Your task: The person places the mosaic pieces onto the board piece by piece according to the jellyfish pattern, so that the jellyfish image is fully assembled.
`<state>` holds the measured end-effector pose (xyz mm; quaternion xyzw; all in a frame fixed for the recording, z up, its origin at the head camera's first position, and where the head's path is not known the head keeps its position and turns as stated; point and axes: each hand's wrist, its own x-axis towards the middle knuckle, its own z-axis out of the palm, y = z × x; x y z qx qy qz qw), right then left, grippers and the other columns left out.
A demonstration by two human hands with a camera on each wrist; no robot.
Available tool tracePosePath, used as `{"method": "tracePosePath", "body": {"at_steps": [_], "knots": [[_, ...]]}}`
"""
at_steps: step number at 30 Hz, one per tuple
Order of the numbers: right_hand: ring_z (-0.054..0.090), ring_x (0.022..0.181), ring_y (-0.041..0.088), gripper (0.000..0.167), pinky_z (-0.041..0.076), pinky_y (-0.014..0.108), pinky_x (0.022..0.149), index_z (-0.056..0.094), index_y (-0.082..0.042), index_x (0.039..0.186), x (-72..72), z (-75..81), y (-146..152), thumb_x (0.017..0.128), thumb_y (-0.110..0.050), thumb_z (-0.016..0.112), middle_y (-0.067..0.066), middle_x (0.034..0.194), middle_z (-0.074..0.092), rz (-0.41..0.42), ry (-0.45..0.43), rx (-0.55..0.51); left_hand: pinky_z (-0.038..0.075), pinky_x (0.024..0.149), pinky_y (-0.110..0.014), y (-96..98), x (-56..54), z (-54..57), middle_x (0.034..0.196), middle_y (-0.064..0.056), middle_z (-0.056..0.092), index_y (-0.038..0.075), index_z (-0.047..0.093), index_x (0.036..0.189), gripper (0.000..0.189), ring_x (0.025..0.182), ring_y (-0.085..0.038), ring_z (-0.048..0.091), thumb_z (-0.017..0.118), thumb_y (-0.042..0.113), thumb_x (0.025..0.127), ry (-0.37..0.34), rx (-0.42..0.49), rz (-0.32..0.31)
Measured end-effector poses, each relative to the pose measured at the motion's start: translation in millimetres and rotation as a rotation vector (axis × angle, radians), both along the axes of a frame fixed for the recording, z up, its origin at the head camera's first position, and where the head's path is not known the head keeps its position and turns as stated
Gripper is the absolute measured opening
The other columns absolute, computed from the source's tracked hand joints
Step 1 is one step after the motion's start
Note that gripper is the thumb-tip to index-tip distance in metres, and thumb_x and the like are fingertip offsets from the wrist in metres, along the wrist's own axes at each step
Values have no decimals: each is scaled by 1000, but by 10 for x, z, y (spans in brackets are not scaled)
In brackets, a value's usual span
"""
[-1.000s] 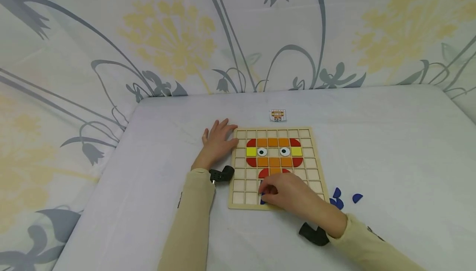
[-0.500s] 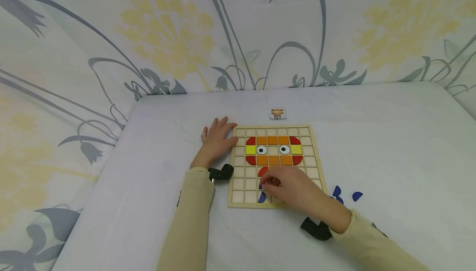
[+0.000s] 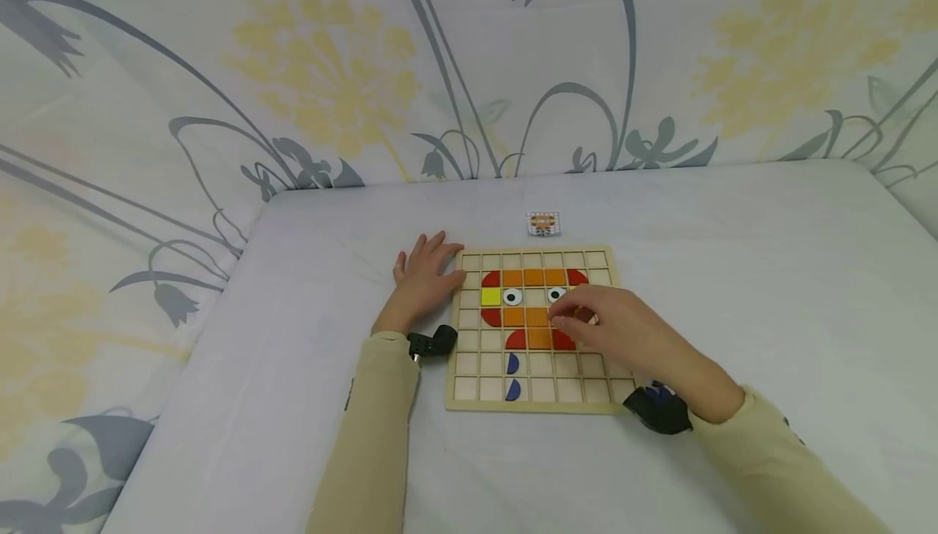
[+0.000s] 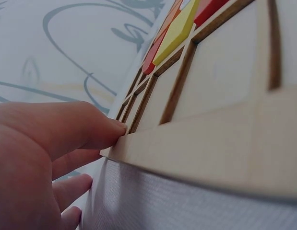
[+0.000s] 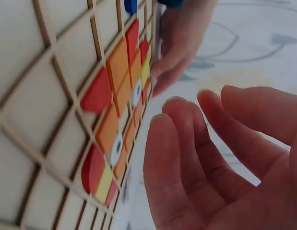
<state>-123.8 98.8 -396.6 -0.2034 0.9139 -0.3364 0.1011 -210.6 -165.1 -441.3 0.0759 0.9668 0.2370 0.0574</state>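
A wooden grid board [image 3: 506, 409] holds flat coloured pieces forming a face. My left hand [image 3: 423, 283] rests at its upper left edge, fingers spread. In the left wrist view, the thumb [image 4: 98, 128] touches the rim. Over the right side of the pattern hovers my right hand [image 3: 619, 326]; the right wrist view shows its loosely bent fingers [image 5: 162, 158] holding nothing. Two blue half-circle pieces [image 3: 513, 364] sit one above the other in the lower cells. Above them are red rounded pieces [image 3: 516, 339], orange squares [image 3: 534, 277] and an eye piece [image 3: 512, 296].
A small picture card [image 3: 544, 224] lies beyond the board. Loose blue pieces [image 3: 659, 391] are partly hidden by my right wrist and its black wrist camera [image 3: 659, 412]. A patterned cloth [image 3: 352, 94] hangs behind the white table [image 3: 769, 273].
My right hand has let go of the upper blue half-circle piece and moved up and to the right. Both blue half-circles now show in their cells. The left hand stays put.
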Motion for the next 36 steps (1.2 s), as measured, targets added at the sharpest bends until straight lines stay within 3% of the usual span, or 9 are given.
{"method": "tracePosePath", "body": {"at_steps": [7, 15, 26, 36], "knots": [[53, 82, 14, 22, 44, 29, 68, 63, -15, 103, -109, 58, 247, 88, -30, 55, -4, 90, 60, 9, -30, 41, -1, 101, -52, 1, 8, 20, 146, -2, 22, 22, 48, 128, 43, 135, -23, 5, 50, 33, 86, -2, 14, -3], [54, 81, 14, 37, 44, 30, 67, 57, -15, 114, -112, 189, 574, 88, -40, 52, -1, 94, 59, 68, -167, 148, -1, 101, -52, 23, 15, 9, 146, -3, 22, 21, 48, 128, 44, 135, -23, 5, 50, 32, 86, -12, 28, -10], [49, 73, 10, 33, 43, 25, 61, 59, -13, 111, 26, -23, 801, 87, -35, 56, -7, 84, 55, 99, -100, 191, -1, 101, -51, 12, 7, 3, 146, -2, 22, 22, 47, 129, 44, 135, -23, 4, 50, 32, 86, -12, 15, -3], [48, 72, 6, 28, 43, 22, 61, 60, -17, 103, 125, -164, 1036, 79, -31, 65, -10, 80, 54, 95, -167, 177, -2, 101, -51, -4, -1, 10, 146, -2, 21, 23, 47, 129, 44, 135, -23, 4, 50, 32, 86, -19, 14, 1]]}}
